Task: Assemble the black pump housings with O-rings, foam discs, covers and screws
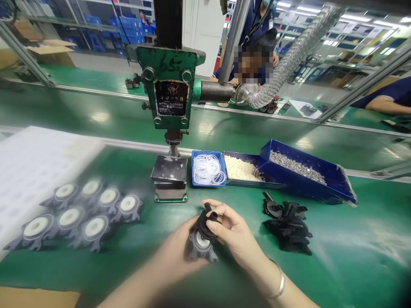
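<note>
My left hand (180, 244) is closed around a dark grey pump body (210, 256) with a round white disc in its middle. My right hand (236, 234) pinches a black pump cover (204, 223) with two short pipe stubs. The cover sits over the far part of the body, tilted, and leaves much of the white disc in sight. Whether the two parts touch cannot be made out. To the right lies a pile of similar black covers (289, 226). More grey bodies with white discs (96, 227) stand in rows on the left.
Beyond my hands stands a green press (173, 85) over a black block (170, 169). Beside it are a blue tray of clear rings (208, 170), a bin of small cream-coloured pieces (242, 169) and a blue bin of metal pins (298, 167). People sit behind the frame rail.
</note>
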`<state>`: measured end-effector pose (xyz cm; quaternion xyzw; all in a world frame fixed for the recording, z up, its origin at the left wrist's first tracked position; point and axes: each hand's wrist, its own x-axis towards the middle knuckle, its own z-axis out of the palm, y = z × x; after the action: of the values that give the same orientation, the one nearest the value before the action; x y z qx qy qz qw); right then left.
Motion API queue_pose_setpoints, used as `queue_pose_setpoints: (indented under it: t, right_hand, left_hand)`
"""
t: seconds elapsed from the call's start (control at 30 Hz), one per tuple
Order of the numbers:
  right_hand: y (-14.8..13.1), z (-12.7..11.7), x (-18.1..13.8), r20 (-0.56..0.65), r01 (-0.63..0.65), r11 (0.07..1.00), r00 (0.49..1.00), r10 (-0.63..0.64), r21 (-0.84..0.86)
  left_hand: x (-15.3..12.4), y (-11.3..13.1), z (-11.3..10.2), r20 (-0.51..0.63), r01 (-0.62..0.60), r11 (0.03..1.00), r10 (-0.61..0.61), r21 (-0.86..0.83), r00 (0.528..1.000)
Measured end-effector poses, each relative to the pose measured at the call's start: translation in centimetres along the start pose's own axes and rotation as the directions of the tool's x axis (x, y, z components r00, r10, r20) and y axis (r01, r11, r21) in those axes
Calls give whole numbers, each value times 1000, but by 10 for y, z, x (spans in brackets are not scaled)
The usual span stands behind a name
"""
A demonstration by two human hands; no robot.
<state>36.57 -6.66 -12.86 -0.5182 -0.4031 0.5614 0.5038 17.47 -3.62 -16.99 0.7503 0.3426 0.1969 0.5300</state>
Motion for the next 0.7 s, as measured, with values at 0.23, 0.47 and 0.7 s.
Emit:
queue_pose_setpoints:
  t: [0.23,0.47,0.7]
  right_hand:
    - [5,-4,-13,146,321,837,947,-286,-444]
    - [21,-2,-20,161,275,732,961,-224,-624]
    - [19,-1,-18,210,253,742,966,-153,-621]
  left_hand:
    - [-1,-5,1,14,61,998,-61,25,998]
    - [1,-8,0,8,-125,991,125,43,992]
    - [6,-15,0,-18,-318,948,318,35,948]
